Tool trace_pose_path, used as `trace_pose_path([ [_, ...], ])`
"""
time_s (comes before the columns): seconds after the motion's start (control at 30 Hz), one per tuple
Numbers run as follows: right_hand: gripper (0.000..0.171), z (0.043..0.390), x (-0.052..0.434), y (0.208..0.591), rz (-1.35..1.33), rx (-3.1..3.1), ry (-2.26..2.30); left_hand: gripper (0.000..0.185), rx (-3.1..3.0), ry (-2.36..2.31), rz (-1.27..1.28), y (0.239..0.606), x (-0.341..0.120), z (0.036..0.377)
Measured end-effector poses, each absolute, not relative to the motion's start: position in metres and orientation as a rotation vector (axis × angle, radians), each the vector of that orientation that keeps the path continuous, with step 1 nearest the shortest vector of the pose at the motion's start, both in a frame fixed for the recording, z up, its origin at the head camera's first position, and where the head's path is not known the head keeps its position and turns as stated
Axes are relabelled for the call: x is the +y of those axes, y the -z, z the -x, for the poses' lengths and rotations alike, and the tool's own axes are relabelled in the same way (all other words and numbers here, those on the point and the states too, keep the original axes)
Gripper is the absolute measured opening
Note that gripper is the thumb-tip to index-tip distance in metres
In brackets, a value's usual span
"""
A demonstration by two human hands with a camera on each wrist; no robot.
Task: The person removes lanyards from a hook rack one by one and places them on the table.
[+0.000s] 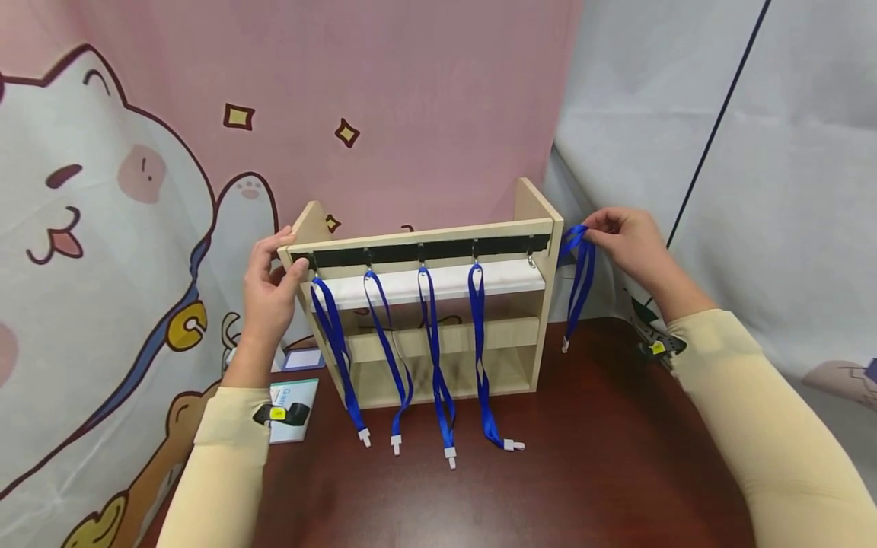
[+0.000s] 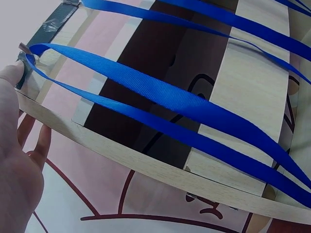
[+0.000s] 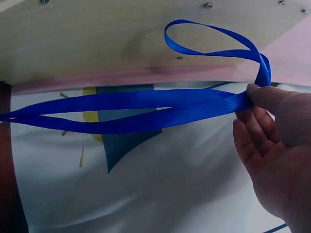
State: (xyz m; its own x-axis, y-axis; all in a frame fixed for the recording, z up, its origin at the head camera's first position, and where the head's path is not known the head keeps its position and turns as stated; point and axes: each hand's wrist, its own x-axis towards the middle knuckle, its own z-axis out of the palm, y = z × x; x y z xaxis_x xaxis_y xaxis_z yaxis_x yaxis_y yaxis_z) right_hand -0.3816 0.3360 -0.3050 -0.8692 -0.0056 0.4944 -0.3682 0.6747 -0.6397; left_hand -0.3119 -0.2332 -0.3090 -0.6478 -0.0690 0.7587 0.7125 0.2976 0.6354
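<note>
A light wooden rack (image 1: 438, 236) stands on the table, with a black strip (image 1: 393, 253) of hooks along its top bar. Blue lanyards (image 1: 333, 327) hang from all the hooks but the rightmost hook (image 1: 530, 255), their white clips low in front. My left hand (image 1: 269, 281) grips the rack's upper left corner, thumb on the front and fingers behind the side panel (image 2: 77, 133). Beyond the right side, my right hand (image 1: 630, 242) pinches another blue lanyard (image 3: 209, 104) between thumb and fingers. Its small loop rises above the pinch, while the long part hangs down to its clip (image 1: 565, 345).
A white booklet (image 1: 291, 411) and a blue-edged card (image 1: 303, 359) lie left of the rack on the dark red table (image 1: 548, 487). Behind stands a pink and white printed cloth (image 1: 411, 99). A white shelf (image 1: 438, 285) crosses the rack below the hooks.
</note>
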Motion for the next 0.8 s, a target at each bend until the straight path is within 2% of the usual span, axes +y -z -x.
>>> trace_pose_path([
  [0.57,0.011,0.411,0.349,0.353,-0.357,-2.523,-0.874,0.04,-1.876,1.425,0.562,0.311,-0.233,0.313],
  [0.8,0.012,0.413,0.351,0.375,-0.349,-2.591,-0.848,0.041,-1.886,1.43,0.56,0.31,-0.233,0.311],
])
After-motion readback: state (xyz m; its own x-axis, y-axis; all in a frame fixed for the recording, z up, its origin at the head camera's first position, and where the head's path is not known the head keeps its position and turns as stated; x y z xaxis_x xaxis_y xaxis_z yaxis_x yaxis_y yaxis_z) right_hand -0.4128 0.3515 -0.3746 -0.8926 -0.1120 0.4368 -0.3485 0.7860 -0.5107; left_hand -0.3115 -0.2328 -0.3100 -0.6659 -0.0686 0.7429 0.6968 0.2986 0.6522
